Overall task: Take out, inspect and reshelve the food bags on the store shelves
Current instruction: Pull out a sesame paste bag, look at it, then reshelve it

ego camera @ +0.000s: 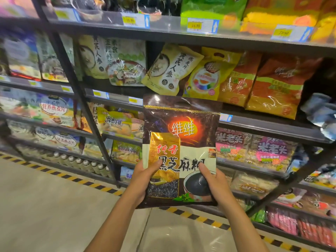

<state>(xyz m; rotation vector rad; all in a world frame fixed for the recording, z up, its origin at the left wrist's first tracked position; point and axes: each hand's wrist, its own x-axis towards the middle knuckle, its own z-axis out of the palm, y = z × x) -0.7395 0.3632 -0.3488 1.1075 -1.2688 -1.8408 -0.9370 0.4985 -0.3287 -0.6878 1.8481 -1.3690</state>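
A large dark brown food bag (181,139) with gold trim and a picture of a black bowl is held upright in front of the shelves, its printed front facing me. My left hand (143,180) grips its lower left edge, thumb on the front. My right hand (216,182) grips the lower right corner, thumb on the bowl picture. Behind the bag, the middle shelf (263,124) holds yellow and orange bags (272,84), with a dark gap just above the held bag's top.
Dark metal shelving (87,106) runs diagonally, packed with cereal and snack bags on several levels; price tags (200,25) line the edges. Bottles (80,161) stand on the lowest left shelf. Yellow-black hazard tape (54,172) marks the pale floor along the shelf base.
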